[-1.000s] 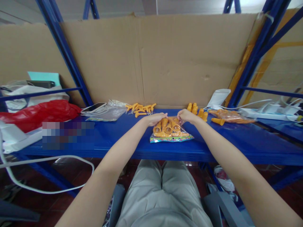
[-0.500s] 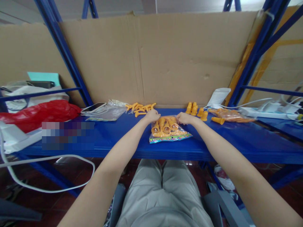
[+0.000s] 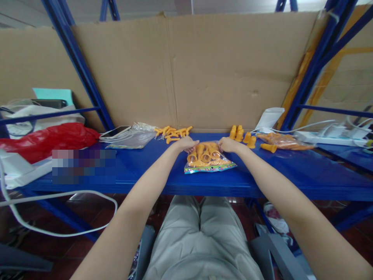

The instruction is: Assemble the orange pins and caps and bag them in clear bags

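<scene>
A clear plastic bag (image 3: pixel 210 168) with a colourful printed band along its near edge lies on the blue table. Inside it are several orange plastic pieces with flared, cup-like ends (image 3: pixel 205 156). My left hand (image 3: pixel 186 144) is at the far left corner of the bag, thumb and fingers closed on its edge. At the far right corner, my right hand (image 3: pixel 229 145) pinches the plastic, its fingertips partly hidden. Behind my left hand lies a pile of orange branched pieces (image 3: pixel 171 133). Beyond my right hand stand several orange cone-shaped pieces (image 3: pixel 239 135).
A flat clear bag (image 3: pixel 134 140) and a phone (image 3: pixel 117 131) lie left of the pile. To the right are a bag of orange parts (image 3: pixel 284 140) and a white power strip (image 3: pixel 317 138). A red plastic bag (image 3: pixel 58 136) rests far left. Cardboard (image 3: pixel 218 70) walls the back.
My left hand's grip has shifted, with more of its fingers showing beside the bag. The bag's near edge has moved slightly away from me. My right hand stays at its corner.
</scene>
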### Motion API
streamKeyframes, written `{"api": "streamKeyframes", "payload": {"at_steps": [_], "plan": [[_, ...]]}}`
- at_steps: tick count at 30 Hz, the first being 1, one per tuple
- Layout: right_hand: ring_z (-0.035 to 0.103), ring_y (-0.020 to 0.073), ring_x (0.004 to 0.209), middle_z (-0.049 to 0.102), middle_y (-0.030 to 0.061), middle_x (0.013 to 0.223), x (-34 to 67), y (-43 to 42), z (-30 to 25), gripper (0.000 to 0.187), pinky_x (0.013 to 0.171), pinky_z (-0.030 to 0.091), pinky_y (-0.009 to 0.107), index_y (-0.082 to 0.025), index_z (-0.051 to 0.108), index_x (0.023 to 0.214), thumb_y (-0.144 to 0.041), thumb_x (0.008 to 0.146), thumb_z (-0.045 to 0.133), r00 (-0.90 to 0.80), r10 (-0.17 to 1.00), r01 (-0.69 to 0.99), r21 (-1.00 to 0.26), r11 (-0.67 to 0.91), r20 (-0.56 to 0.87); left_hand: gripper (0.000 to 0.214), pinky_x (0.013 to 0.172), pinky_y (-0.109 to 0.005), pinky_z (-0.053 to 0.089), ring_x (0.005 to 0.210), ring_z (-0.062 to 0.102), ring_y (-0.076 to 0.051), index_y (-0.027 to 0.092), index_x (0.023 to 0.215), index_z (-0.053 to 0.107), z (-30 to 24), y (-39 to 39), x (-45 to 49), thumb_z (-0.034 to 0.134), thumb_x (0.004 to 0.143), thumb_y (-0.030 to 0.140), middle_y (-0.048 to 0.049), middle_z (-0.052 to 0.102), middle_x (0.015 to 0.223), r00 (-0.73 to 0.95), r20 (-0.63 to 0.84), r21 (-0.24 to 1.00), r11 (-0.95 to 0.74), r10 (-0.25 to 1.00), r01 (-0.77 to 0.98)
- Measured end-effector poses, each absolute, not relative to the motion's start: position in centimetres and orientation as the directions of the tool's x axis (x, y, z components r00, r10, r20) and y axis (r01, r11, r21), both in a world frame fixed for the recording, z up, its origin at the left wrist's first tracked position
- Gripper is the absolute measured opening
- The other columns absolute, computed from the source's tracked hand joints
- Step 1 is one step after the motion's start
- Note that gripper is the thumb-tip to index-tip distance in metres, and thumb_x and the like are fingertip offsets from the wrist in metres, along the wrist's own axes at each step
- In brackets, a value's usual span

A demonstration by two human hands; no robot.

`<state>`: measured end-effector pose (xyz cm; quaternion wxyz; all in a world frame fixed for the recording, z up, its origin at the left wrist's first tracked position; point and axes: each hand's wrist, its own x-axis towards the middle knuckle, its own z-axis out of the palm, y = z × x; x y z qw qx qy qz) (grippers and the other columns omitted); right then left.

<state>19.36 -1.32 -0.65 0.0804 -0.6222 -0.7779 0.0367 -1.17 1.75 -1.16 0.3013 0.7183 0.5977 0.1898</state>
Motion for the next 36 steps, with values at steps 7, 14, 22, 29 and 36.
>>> {"api": "streamKeyframes", "payload": {"at_steps": [7, 14, 22, 29, 36], "plan": [[0.072, 0.0292, 0.102, 0.077, 0.0180, 0.098, 19.6, -0.9, -1.0, 0.028, 0.086, 0.051, 0.028, -0.015, 0.072, 0.071, 0.002, 0.083, 0.052, -0.158, 0.977, 0.972, -0.154, 0.179, 0.142, 0.021, 0.077, -0.027, 0.051, 0.088, 0.068, -0.023, 0.016, 0.071, 0.060, -2.2, 2.9, -0.7, 0.052, 0.089, 0.023, -0.0091, 0.072, 0.081, 0.277, 0.137, 0.447, -0.309, 0.951, 0.839], [0.066, 0.0403, 0.113, 0.070, 0.0284, 0.113, 19.8, -0.9, -1.0, 0.025, 0.092, 0.051, 0.043, -0.009, 0.075, 0.095, -0.003, 0.085, 0.052, -0.116, 0.976, 0.983, -0.117, 0.139, 0.183, 0.024, 0.092, -0.031, 0.048, 0.104, 0.067, -0.027, 0.013, 0.084, 0.070, -2.2, 3.0, -0.7, 0.049, 0.090, 0.021, -0.0160, 0.074, 0.103, 0.261, 0.252, 0.322, -0.335, 0.932, 0.886], [0.055, 0.0305, 0.130, 0.062, 0.0218, 0.134, 18.8, -1.7, -0.7, 0.047, 0.107, 0.043, 0.043, -0.005, 0.060, 0.129, -0.001, 0.087, 0.039, -0.238, 0.864, 0.960, -0.030, 0.280, 0.444, 0.032, 0.105, -0.034, 0.043, 0.115, 0.062, -0.024, 0.013, 0.099, 0.072, -1.6, 2.3, -0.1, 0.042, 0.094, 0.022, -0.0137, 0.071, 0.114, 0.298, 0.477, 0.299, -0.471, 0.827, 0.830], [0.063, 0.0186, 0.123, 0.069, 0.0062, 0.129, 18.2, -0.9, -1.2, 0.047, 0.107, 0.044, 0.028, -0.018, 0.072, 0.123, -0.004, 0.091, 0.041, -0.427, 0.879, 0.853, -0.229, 0.470, 0.214, 0.033, 0.107, -0.027, 0.040, 0.119, 0.060, -0.018, 0.017, 0.105, 0.070, -2.5, 2.2, 0.4, 0.039, 0.095, 0.024, -0.0062, 0.070, 0.127, 0.588, 0.208, 0.426, -0.614, 0.781, 0.665], [0.069, 0.0170, 0.109, 0.074, 0.0051, 0.118, 18.4, -0.8, -1.2, 0.048, 0.097, 0.049, 0.024, -0.018, 0.076, 0.113, 0.000, 0.085, 0.043, -0.407, 0.879, 0.849, -0.252, 0.465, 0.250, 0.031, 0.104, -0.027, 0.042, 0.112, 0.061, -0.017, 0.019, 0.105, 0.065, -2.3, 2.2, 0.2, 0.037, 0.094, 0.024, -0.0050, 0.071, 0.118, 0.617, 0.200, 0.457, -0.630, 0.761, 0.628]]}}
